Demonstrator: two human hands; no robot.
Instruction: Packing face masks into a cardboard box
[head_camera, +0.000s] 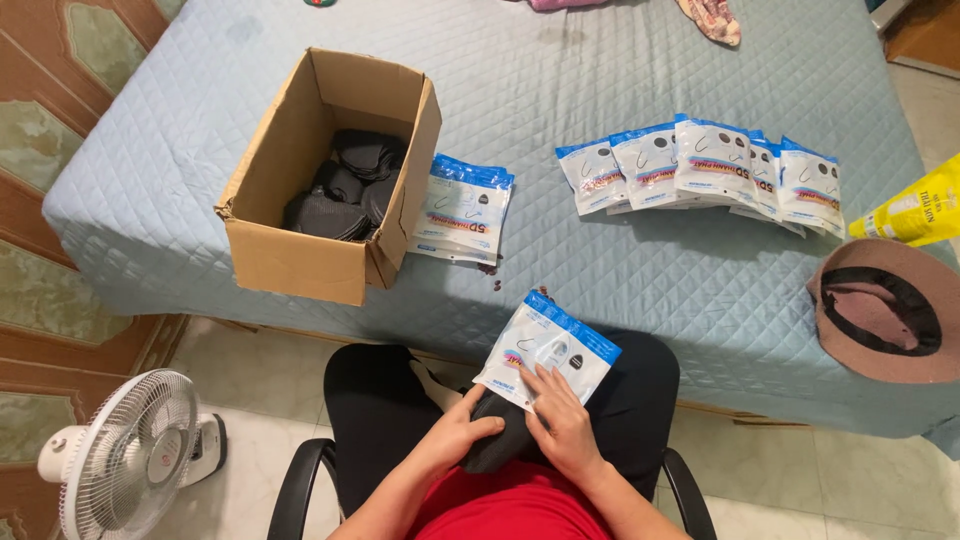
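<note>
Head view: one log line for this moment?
left hand: on black masks | right hand: on white-blue pouch | cardboard box: open

A bed (620, 250) covered in pale blue quilted fabric is filling most of the room. Glossy light floor tiles (800, 490) are showing beneath it. A white electric fan (125, 455) is standing at lower left beside patterned brown-and-green flooring (40, 150). Black chair armrests (300, 475) are showing below.

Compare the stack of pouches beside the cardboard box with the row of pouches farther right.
The stack lies piled squarely, leaning against the cardboard box; the row is fanned out, overlapping sideways, away from the box. The stack shows one face, the row several. Both are white pouches with blue tops on the quilted bed.
</note>
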